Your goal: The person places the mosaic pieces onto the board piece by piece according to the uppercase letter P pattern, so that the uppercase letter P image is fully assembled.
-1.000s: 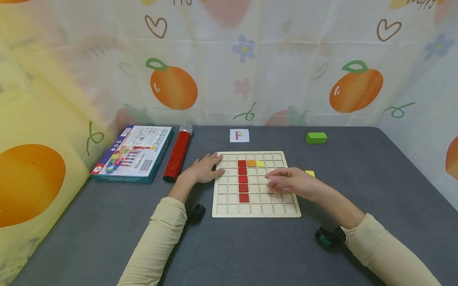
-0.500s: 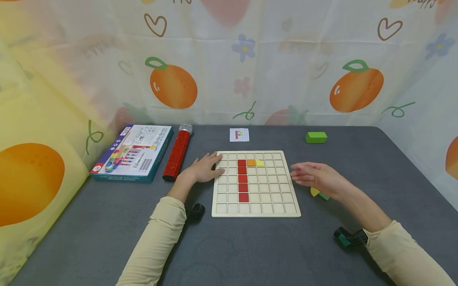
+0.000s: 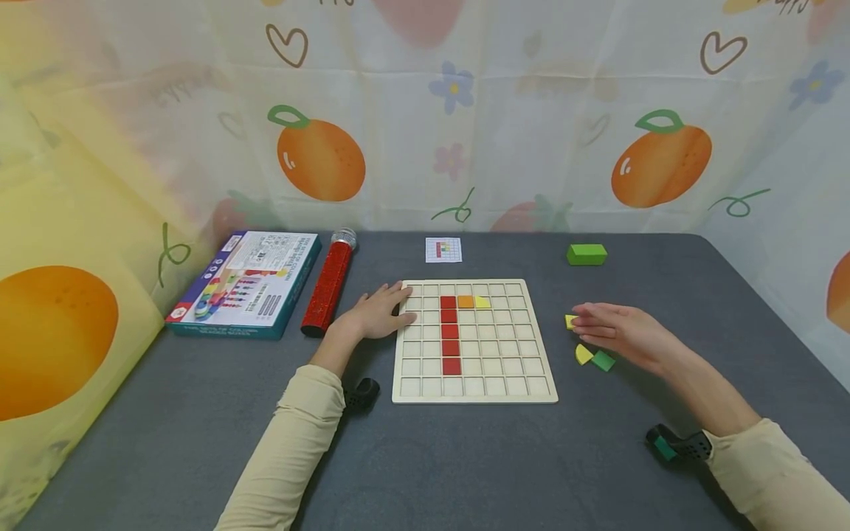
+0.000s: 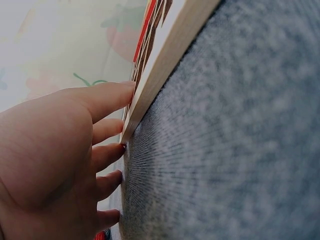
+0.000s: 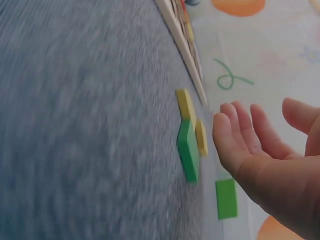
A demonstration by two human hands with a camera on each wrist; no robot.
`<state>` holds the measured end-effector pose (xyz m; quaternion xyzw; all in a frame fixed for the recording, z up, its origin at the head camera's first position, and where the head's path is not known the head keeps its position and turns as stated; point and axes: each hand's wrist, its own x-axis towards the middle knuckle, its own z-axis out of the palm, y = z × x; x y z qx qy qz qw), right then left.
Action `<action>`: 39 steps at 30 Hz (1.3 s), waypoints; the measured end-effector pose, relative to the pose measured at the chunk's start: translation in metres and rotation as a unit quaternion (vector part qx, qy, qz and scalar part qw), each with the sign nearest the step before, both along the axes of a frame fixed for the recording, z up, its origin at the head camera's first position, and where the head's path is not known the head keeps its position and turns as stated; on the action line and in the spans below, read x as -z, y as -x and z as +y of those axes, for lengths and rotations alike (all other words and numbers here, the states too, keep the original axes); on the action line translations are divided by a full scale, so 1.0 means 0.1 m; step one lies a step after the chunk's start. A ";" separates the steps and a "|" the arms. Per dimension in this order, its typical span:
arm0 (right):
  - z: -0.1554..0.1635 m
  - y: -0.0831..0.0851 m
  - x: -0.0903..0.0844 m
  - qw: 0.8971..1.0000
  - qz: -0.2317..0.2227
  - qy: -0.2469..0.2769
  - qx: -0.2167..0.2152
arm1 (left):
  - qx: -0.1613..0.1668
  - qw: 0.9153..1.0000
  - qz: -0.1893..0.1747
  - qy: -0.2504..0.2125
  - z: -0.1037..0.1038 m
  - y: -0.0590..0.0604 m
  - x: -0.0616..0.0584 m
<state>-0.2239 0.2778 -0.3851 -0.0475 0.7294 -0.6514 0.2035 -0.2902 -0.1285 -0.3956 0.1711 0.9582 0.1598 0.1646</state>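
Observation:
A wooden grid board point(image 3: 474, 392) lies in the middle of the grey table. It holds a column of red tiles point(image 3: 450, 333), with an orange tile point(image 3: 466, 302) and a yellow tile point(image 3: 482, 302) beside the top one. My left hand point(image 3: 397, 308) lies flat, its fingers point(image 4: 107, 97) touching the board's left edge point(image 4: 170, 55). My right hand point(image 3: 589, 321) is open to the right of the board, fingers straight, with its fingertips at a loose yellow square tile point(image 3: 569, 321). Just in front of it lie a yellow rounded piece point(image 3: 583, 355) and a green tile point(image 3: 603, 361). The wrist view shows that green tile point(image 5: 188, 150) below the open fingers point(image 5: 235, 132).
A green block point(image 3: 587, 254) sits at the back right. A small pattern card point(image 3: 443, 250) lies behind the board. Left of the board are a red glitter tube point(image 3: 328, 284) and a flat game box point(image 3: 246, 284). A printed curtain walls in the table.
My right hand has moved off the board to the right and now sits by the loose tiles beside it. The left hand has stayed put.

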 end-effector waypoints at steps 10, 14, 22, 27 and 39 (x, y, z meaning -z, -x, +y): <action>0.20 -0.08 0.05 0.994 0.045 -0.095 -0.019 | 0.000 1.000 -0.002 0.001 0.01 0.00 -0.01; 0.24 -0.12 0.05 0.992 0.053 -0.116 -0.022 | 0.002 1.000 0.001 -0.001 0.00 0.01 0.00; 0.29 -0.20 0.05 0.977 0.084 -0.193 -0.043 | 0.006 1.000 0.002 -0.001 0.00 0.02 0.02; 0.29 -0.23 0.05 0.969 0.113 -0.212 -0.057 | 0.006 1.000 0.001 0.000 0.00 0.02 0.01; 0.26 -0.26 0.06 0.944 0.191 -0.262 -0.067 | 0.006 1.000 0.004 0.001 0.00 0.02 0.01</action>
